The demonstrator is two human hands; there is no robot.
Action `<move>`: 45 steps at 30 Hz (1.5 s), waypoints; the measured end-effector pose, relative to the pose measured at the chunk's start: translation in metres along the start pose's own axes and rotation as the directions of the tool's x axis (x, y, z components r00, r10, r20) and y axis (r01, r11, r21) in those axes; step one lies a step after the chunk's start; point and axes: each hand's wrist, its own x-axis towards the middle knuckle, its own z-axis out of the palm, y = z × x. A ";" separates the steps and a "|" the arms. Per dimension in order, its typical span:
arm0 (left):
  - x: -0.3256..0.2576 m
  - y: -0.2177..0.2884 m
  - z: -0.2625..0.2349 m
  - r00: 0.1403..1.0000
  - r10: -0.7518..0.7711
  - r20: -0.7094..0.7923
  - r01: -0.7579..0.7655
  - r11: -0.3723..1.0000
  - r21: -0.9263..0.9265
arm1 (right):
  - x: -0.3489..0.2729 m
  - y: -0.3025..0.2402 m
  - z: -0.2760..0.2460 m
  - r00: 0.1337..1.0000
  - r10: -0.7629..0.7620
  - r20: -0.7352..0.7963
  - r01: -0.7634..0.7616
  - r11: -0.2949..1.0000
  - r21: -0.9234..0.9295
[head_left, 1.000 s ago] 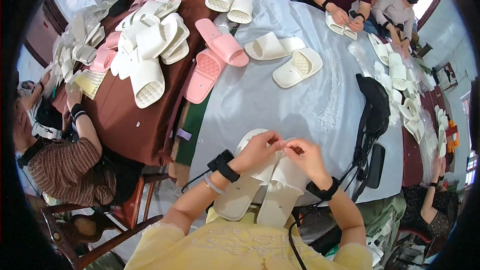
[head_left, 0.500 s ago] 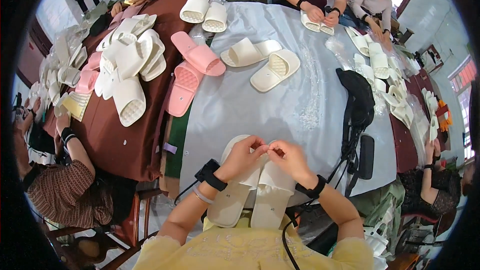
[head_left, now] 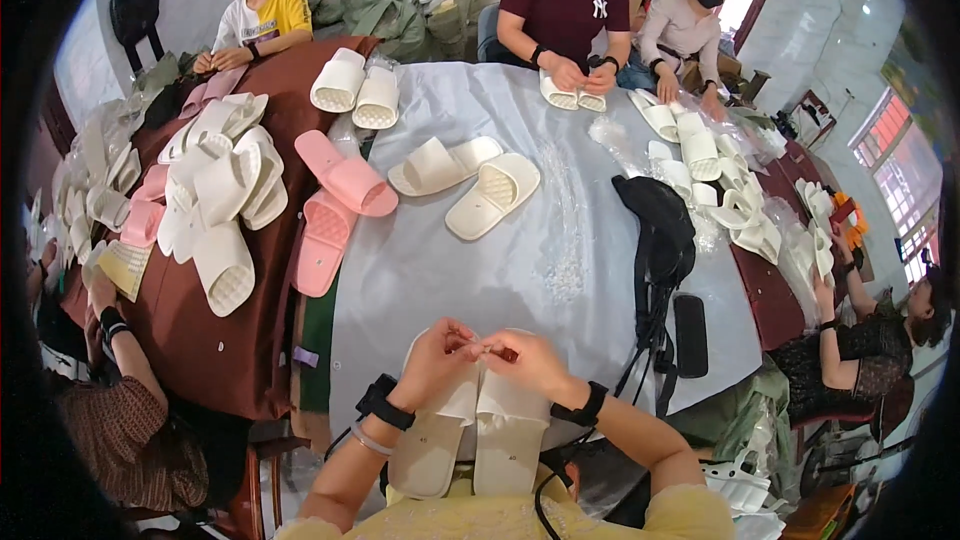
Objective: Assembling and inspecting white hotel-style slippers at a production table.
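Note:
A pair of cream-white slippers stands side by side right in front of me: the left slipper (head_left: 425,455) and the right slipper (head_left: 510,450), heels toward my body. Over their toe straps my left hand (head_left: 438,365) and my right hand (head_left: 528,364) meet, thumbs and fingertips pinched close together. Whatever sits between the fingertips is too small to make out. Each wrist wears a black strap.
Loose white slippers (head_left: 492,197) and pink slippers (head_left: 345,175) lie ahead on the grey sheet (head_left: 430,270). A white slipper heap (head_left: 225,180) covers the brown cloth at left. A black bag (head_left: 655,230) and black case (head_left: 689,335) lie right. Co-workers sit around.
The view has tilted up and shifted right, so the table things sit lower and further left. My hands stay pinched together above the same slippers.

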 end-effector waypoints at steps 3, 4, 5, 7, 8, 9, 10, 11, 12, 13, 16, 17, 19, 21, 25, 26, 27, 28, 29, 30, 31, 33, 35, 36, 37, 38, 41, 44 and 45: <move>-0.003 0.016 0.001 0.994 -0.105 0.007 0.105 0.993 0.052 | 0.001 0.006 0.002 0.996 -0.087 -0.023 0.084 0.991 -0.103; -0.001 0.016 0.001 0.995 -0.100 0.009 0.099 0.994 0.052 | 0.001 0.005 0.000 0.996 -0.090 -0.025 0.087 0.990 -0.107; -0.002 0.016 0.000 0.995 -0.099 0.025 0.098 0.995 0.032 | 0.001 0.000 -0.001 0.997 -0.076 -0.029 0.071 0.988 -0.137; -0.002 0.014 0.000 0.995 -0.095 0.038 0.095 0.995 0.012 | 0.003 0.002 -0.001 0.997 -0.066 -0.031 0.060 0.984 -0.168; -0.001 0.014 0.000 0.995 -0.090 0.031 0.089 0.996 0.028 | 0.003 0.007 0.001 0.982 -0.173 -0.074 0.151 0.960 -0.237; 0.000 0.013 0.001 0.996 -0.085 0.023 0.084 0.996 0.043 | 0.003 0.010 0.003 0.954 -0.280 -0.109 0.236 0.922 -0.309; -0.001 0.011 0.003 0.996 -0.082 0.023 0.081 0.996 0.044 | 0.001 0.011 0.004 0.953 -0.283 -0.109 0.238 0.920 -0.310; -0.003 0.008 0.005 0.998 -0.052 0.026 0.052 0.999 -0.011 | 0.001 0.008 0.004 0.964 -0.235 -0.124 0.187 0.933 -0.308; -0.004 0.006 0.005 0.999 -0.021 0.027 0.023 0.998 -0.067 | 0.000 0.005 0.004 0.973 -0.186 -0.140 0.136 0.943 -0.305; -0.004 0.005 0.004 1.000 -0.019 0.024 0.020 0.998 -0.067 | 0.000 0.004 0.005 0.972 -0.189 -0.137 0.140 0.942 -0.305; -0.005 0.006 0.000 0.994 0.027 0.101 -0.055 0.957 0.283 | 0.000 0.002 0.005 0.977 -0.124 -0.173 0.084 0.971 -0.223; -0.005 0.007 0.000 0.995 0.028 0.091 -0.053 0.957 0.284 | 0.000 0.002 0.006 0.983 -0.088 -0.162 0.053 0.977 -0.207; -0.006 0.012 0.001 0.997 0.029 0.078 -0.050 0.957 0.284 | -0.001 0.001 0.006 0.988 -0.052 -0.149 0.023 0.981 -0.190; -0.007 0.020 0.003 0.997 0.019 0.069 -0.043 0.932 0.360 | -0.002 -0.001 0.005 0.988 -0.005 -0.154 -0.014 0.992 -0.122; -0.007 0.015 0.002 0.999 0.036 0.024 -0.043 0.924 0.380 | -0.002 0.000 0.004 0.988 0.022 -0.152 -0.039 0.993 -0.113; -0.007 0.013 0.001 0.999 0.044 0.025 -0.050 0.916 0.397 | -0.002 0.005 0.004 0.991 -0.015 -0.136 -0.004 0.991 -0.135; -0.006 0.012 0.001 0.998 0.052 0.026 -0.058 0.908 0.414 | -0.001 0.007 0.004 0.992 -0.051 -0.120 0.032 0.987 -0.156; -0.005 0.013 0.001 0.998 0.053 0.025 -0.059 0.908 0.414 | -0.001 0.007 0.003 0.991 -0.053 -0.119 0.033 0.987 -0.157; -0.005 0.014 0.001 0.999 0.044 0.031 -0.053 0.906 0.421 | -0.001 0.006 0.003 0.991 -0.029 -0.129 0.014 0.993 -0.114; -0.005 0.014 0.001 0.999 0.035 0.035 -0.047 0.903 0.428 | -0.001 0.006 0.004 0.991 -0.005 -0.137 -0.004 0.997 -0.071; -0.005 0.013 0.000 0.999 0.036 0.033 -0.046 0.903 0.428 | -0.001 0.007 0.004 0.991 -0.007 -0.135 -0.003 0.998 -0.070; -0.005 0.012 -0.001 0.998 0.021 0.051 -0.040 0.919 0.392 | 0.000 0.009 0.004 0.994 0.020 -0.112 -0.026 0.998 -0.056; -0.007 0.015 -0.001 0.999 0.020 0.047 -0.037 0.918 0.394 | 0.000 0.009 0.005 0.992 0.000 -0.129 -0.007 0.999 -0.048; -0.007 0.016 -0.001 0.999 0.017 0.047 -0.034 0.918 0.396 | -0.001 0.009 0.006 0.989 -0.015 -0.150 0.009 0.999 -0.039; -0.007 0.015 0.000 0.999 0.021 0.040 -0.035 0.918 0.395 | -0.002 0.010 0.006 0.989 -0.021 -0.144 0.015 0.999 -0.041; -0.008 0.013 0.000 0.999 0.025 0.039 -0.038 0.922 0.386 | -0.003 0.010 0.006 0.988 -0.017 -0.152 0.014 1.000 -0.021; -0.009 0.007 -0.001 0.999 0.026 0.026 -0.034 0.937 0.348 | -0.005 0.008 0.005 0.986 0.014 -0.164 -0.011 1.000 0.021; -0.009 0.006 0.000 0.999 0.035 0.028 -0.042 0.948 0.314 | -0.006 0.012 0.005 0.988 0.043 -0.151 -0.036 0.998 0.054; -0.009 0.006 0.000 0.998 0.047 0.039 -0.057 0.949 0.310 | -0.005 0.013 0.005 0.990 0.044 -0.132 -0.036 0.997 0.067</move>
